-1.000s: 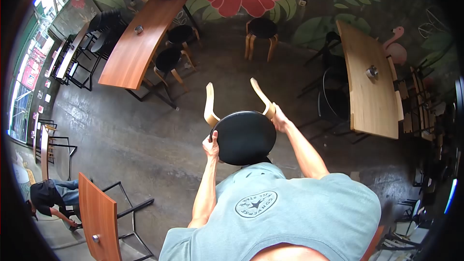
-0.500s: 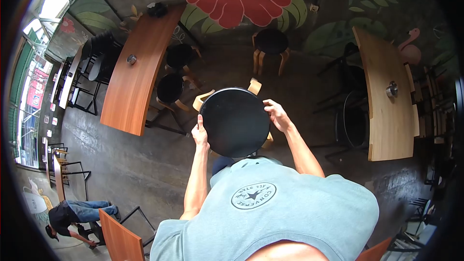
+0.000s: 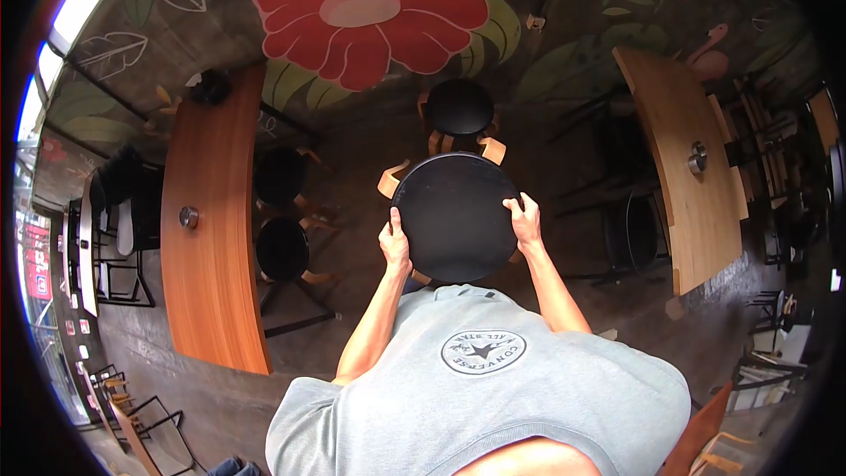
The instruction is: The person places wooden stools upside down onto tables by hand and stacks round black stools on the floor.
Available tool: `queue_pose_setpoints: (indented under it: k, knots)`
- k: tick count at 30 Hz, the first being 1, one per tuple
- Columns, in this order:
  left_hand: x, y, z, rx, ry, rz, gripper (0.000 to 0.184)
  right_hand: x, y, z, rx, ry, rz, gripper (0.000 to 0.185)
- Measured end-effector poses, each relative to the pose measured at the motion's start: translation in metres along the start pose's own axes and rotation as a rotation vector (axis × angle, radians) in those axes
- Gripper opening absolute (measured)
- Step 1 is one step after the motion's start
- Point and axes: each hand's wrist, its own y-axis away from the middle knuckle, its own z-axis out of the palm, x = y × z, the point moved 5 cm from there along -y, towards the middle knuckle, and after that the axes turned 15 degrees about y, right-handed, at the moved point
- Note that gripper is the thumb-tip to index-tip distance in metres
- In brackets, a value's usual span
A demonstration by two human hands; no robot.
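Between my hands is a round stool (image 3: 454, 220) with a black seat and bent light-wood legs, held in front of my body. My left hand (image 3: 396, 242) grips the seat's left edge, its thumb lying on the rim. On the opposite edge, my right hand (image 3: 524, 222) is closed around the rim. The fingers under the seat are hidden. Just beyond the held stool stands a second black-topped stool (image 3: 459, 107) on the floor, close to the wall. Two of the held stool's legs stick out past the far rim.
A long reddish-wood table (image 3: 211, 247) stands at left, carrying a metal cup (image 3: 188, 217). Beside it are two black stools, the nearer stool (image 3: 282, 249) and the farther stool (image 3: 280, 174). At right are a pale wooden table (image 3: 692, 176) and a black chair (image 3: 630, 231). A flower mural (image 3: 423, 9) covers the wall ahead.
My view has turned and drawn nearer to the wall. The held stool, still in both hands, now appears right beside the stool at the wall. The person at lower left has mostly left view.
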Motion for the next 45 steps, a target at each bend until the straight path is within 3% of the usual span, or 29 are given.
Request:
queue_pose_setpoints:
  k: [3, 5, 6, 9, 10, 15, 17, 18, 21, 22, 26, 32, 36, 38, 42, 45]
  knots:
    - [0.029, -0.042, 0.047, -0.153, 0.03, -0.117, 0.052, -0.054, -0.044, -0.001, 0.161, 0.143, -0.077, 0.028]
    - [0.036, -0.078, 0.067, -0.273, 0.001, -0.205, 0.073, -0.088, -0.076, 0.0, 0.212, 0.304, -0.068, 0.028]
    - [0.035, -0.093, 0.077, -0.383, 0.073, -0.306, 0.068, -0.106, -0.091, 0.002, 0.243, 0.311, -0.084, 0.029]
    - [0.047, -0.113, 0.106, -0.419, 0.019, -0.439, 0.071, -0.13, -0.142, 0.007, 0.268, 0.428, -0.179, 0.033]
    - [0.04, -0.124, 0.106, -0.394, -0.072, -0.503, 0.098, -0.133, -0.163, 0.01, 0.238, 0.439, -0.217, 0.035]
    - [0.029, -0.142, 0.148, -0.407, 0.022, -0.589, 0.061, -0.182, -0.253, 0.015, 0.15, 0.564, -0.338, 0.044]
    - [0.016, -0.153, 0.167, -0.409, 0.08, -0.582, 0.061, -0.203, -0.292, 0.021, 0.064, 0.578, -0.433, 0.045]
    - [0.011, -0.155, 0.174, -0.386, 0.08, -0.585, 0.061, -0.21, -0.313, 0.024, -0.049, 0.638, -0.355, 0.047]
    - [0.015, -0.177, 0.221, -0.356, 0.149, -0.512, 0.057, -0.197, -0.389, 0.038, 0.004, 0.6, -0.508, 0.047]
    - [0.013, -0.184, 0.233, -0.353, 0.135, -0.51, 0.055, -0.198, -0.411, 0.043, -0.075, 0.622, -0.399, 0.049]
    - [0.014, -0.215, 0.288, -0.35, 0.183, -0.52, 0.059, -0.216, -0.492, 0.066, -0.223, 0.692, -0.402, 0.051]
    - [-0.031, -0.256, 0.315, -0.143, 0.261, -0.508, 0.045, -0.172, -0.573, 0.116, -0.429, 0.836, -0.396, 0.049]
    - [-0.07, -0.288, 0.315, -0.069, 0.239, -0.559, 0.045, -0.114, -0.607, 0.146, -0.455, 0.852, -0.435, 0.05]
    - [-0.098, -0.308, 0.305, -0.05, 0.151, -0.649, 0.055, -0.076, -0.619, 0.159, -0.545, 0.905, -0.348, 0.057]
    - [-0.148, -0.354, 0.282, 0.072, 0.024, -0.673, 0.057, 0.004, -0.642, 0.19, -0.646, 0.953, -0.256, 0.063]
    - [-0.171, -0.385, 0.264, 0.197, -0.114, -0.577, 0.067, 0.057, -0.649, 0.207, -0.721, 0.98, -0.183, 0.064]
